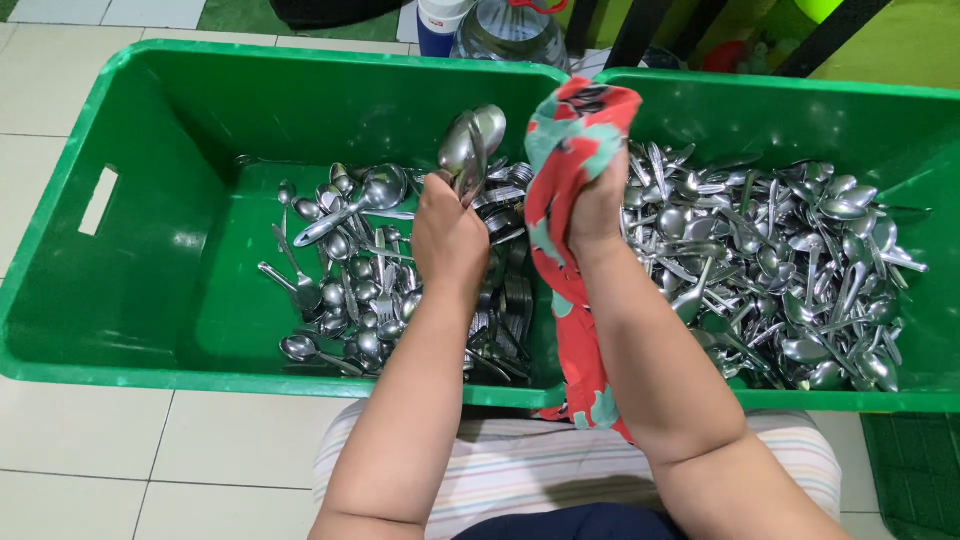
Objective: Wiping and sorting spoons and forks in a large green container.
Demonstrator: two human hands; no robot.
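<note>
From the head view, my left hand (447, 238) is closed around a small bunch of spoons (470, 143), their handles in my fist and their bowls standing up and away from me, so the long axis runs nearly upright. My right hand (597, 208) is just beside it, clenched on a red patterned cloth (570, 150) that hangs down past my wrist (the spoons sit left of that cloth, close but apart). Below and left of my left hand, the left green crate (150, 150) holds a loose scatter of cutlery (350, 280). Right of my right hand, the right green crate (800, 110) is heaped with spoons and forks (790, 270).
</note>
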